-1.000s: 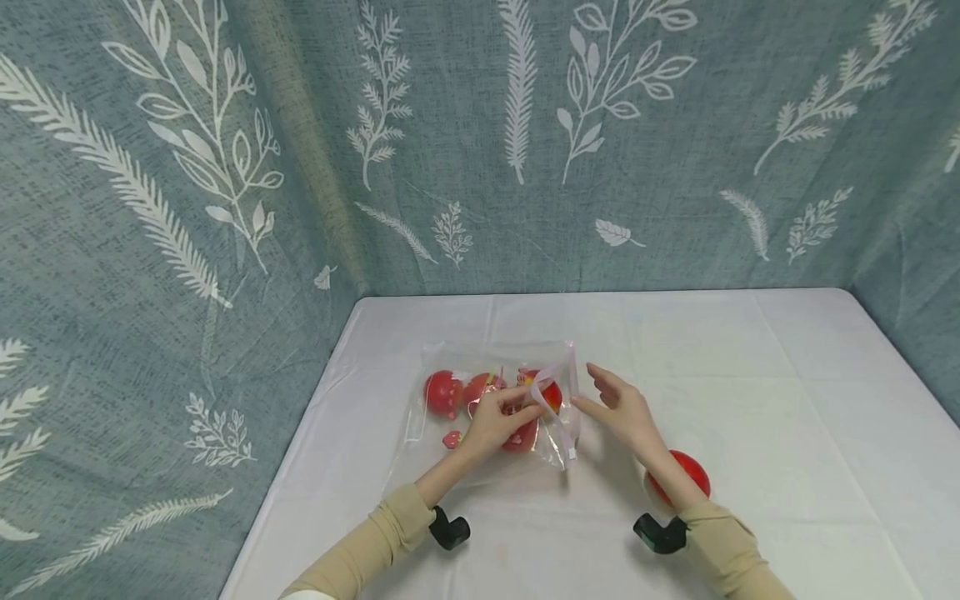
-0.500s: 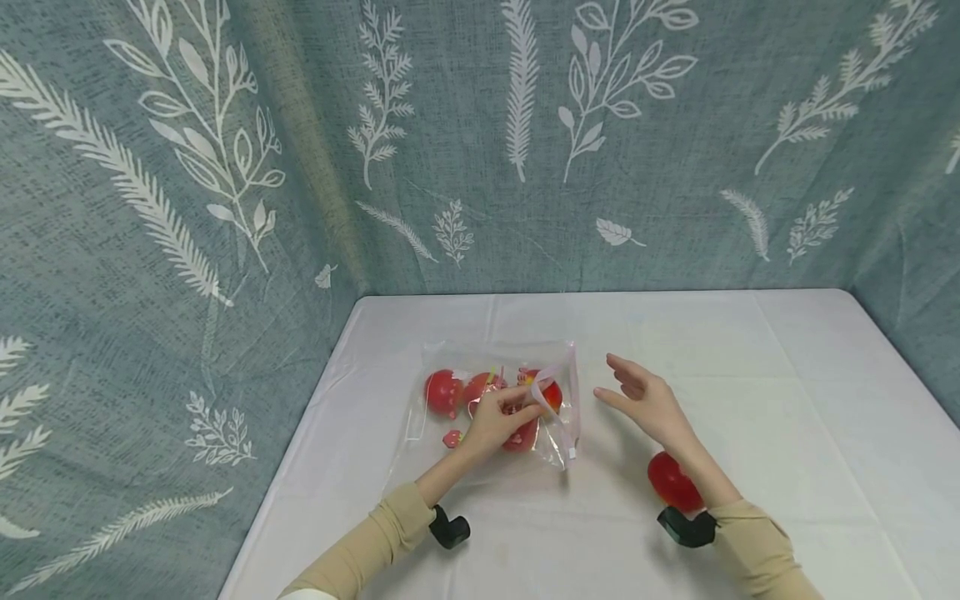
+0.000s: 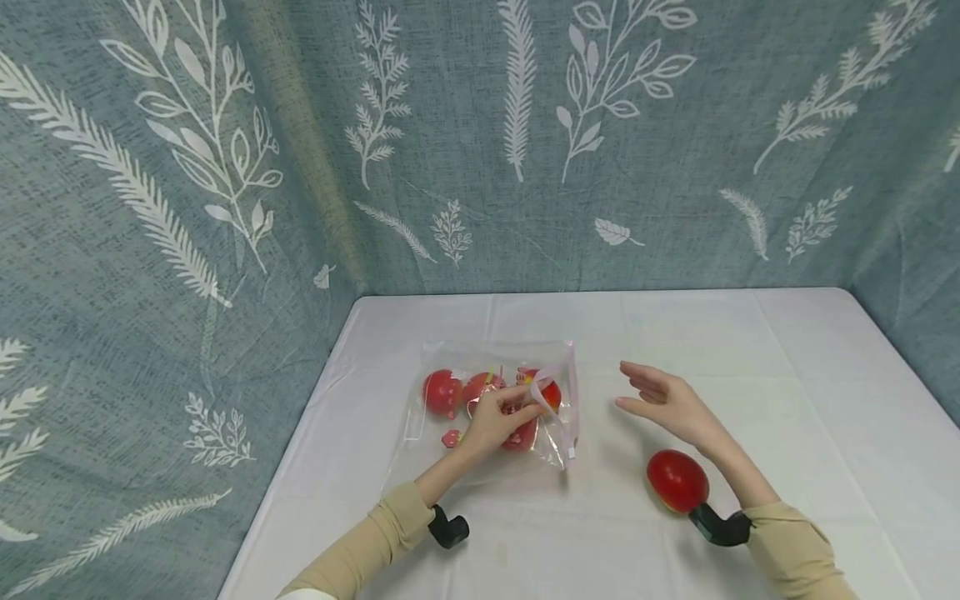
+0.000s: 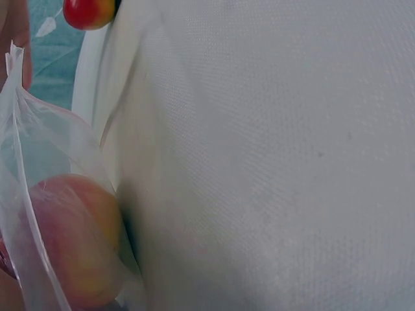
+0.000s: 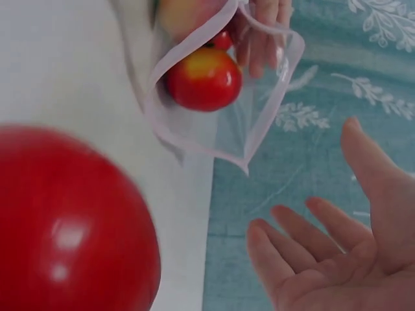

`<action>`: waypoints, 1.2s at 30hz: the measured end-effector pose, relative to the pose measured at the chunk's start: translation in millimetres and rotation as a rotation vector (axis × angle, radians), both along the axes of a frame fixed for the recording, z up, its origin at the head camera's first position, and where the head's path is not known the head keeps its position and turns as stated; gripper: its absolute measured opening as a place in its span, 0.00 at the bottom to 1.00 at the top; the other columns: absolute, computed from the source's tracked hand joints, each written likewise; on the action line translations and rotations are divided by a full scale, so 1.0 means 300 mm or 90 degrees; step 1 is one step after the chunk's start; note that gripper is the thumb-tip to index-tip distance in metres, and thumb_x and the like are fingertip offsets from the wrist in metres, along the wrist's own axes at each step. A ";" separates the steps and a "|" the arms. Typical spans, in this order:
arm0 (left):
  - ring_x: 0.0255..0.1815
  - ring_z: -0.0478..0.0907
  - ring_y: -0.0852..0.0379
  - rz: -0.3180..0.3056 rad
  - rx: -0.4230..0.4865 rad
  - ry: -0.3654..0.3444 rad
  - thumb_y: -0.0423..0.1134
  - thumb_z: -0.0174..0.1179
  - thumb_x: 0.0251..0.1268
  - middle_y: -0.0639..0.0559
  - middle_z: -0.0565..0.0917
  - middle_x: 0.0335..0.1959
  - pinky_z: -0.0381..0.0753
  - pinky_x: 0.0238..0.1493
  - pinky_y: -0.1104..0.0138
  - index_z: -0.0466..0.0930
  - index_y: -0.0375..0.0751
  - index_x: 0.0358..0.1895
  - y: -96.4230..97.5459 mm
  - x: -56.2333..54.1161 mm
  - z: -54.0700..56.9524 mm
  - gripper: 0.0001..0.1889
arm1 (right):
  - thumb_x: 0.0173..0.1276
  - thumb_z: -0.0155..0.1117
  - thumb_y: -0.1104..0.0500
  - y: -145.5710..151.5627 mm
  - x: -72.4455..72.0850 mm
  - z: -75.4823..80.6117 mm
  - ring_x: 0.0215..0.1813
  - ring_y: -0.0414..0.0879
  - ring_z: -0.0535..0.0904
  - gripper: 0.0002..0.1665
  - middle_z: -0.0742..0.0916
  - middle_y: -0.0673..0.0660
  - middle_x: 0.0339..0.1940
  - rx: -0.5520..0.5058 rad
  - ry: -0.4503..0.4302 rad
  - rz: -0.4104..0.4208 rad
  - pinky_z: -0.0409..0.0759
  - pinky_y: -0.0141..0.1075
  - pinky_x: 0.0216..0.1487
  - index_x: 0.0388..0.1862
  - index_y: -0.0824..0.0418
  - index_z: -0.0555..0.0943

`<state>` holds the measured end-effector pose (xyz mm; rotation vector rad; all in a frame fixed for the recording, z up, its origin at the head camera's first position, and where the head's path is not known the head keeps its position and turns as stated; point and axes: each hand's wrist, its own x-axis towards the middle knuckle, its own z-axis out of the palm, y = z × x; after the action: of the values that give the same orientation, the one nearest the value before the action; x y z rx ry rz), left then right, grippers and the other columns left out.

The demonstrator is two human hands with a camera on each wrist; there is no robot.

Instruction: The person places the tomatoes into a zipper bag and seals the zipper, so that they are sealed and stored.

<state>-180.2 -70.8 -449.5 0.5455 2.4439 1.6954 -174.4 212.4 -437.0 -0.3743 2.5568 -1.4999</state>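
Observation:
A clear zip bag [image 3: 415,423] lies on the left side of the table with several red fruits [image 3: 442,392] inside, one of them yellow and red near the mouth. My left hand [image 3: 491,423] pinches the bag's edge at its mouth, which gapes toward the right in the right wrist view. To the right, my right hand [image 3: 670,407] hovers with parted, slightly bent fingers and nothing in it. Just below that wrist sits a shiny red apple-like fruit [image 3: 677,481] on the table, large at the left of the right wrist view.
A white cloth [image 3: 750,375] covers the table. Blue-green curtains [image 3: 480,150] with white leaf prints stand behind it and along both sides. A black wrist camera mount [image 3: 722,527] hangs from the right wrist, overlapping the red fruit's lower edge in the head view.
My right hand has drawn back from the bag's mouth toward the right, uncovering the red fruit on the table. The left hand and the bag stay in place.

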 end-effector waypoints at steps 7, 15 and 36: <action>0.33 0.66 0.65 0.002 0.000 -0.008 0.33 0.63 0.61 0.43 0.74 0.25 0.65 0.30 0.77 0.83 0.34 0.45 0.002 0.001 0.001 0.11 | 0.64 0.64 0.48 0.057 0.014 -0.010 0.68 0.63 0.67 0.40 0.70 0.66 0.69 0.009 -0.019 0.015 0.68 0.49 0.63 0.70 0.64 0.64; 0.33 0.66 0.63 0.000 0.002 0.000 0.34 0.63 0.61 0.42 0.73 0.24 0.65 0.30 0.77 0.82 0.33 0.38 0.002 -0.001 0.002 0.07 | 0.66 0.63 0.49 0.116 0.043 -0.006 0.68 0.64 0.68 0.40 0.70 0.67 0.69 0.032 -0.033 0.022 0.68 0.50 0.63 0.71 0.64 0.63; 0.38 0.67 0.62 0.018 0.004 -0.019 0.35 0.63 0.61 0.39 0.81 0.35 0.68 0.33 0.78 0.82 0.36 0.51 -0.001 -0.049 -0.102 0.15 | 0.66 0.62 0.56 0.227 0.072 -0.040 0.66 0.69 0.67 0.35 0.71 0.70 0.67 0.036 -0.086 0.145 0.78 0.40 0.57 0.69 0.67 0.64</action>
<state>-194.8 -71.2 -479.9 0.4855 2.4375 1.7096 -153.0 280.3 -449.1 -0.5176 2.3566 -1.3230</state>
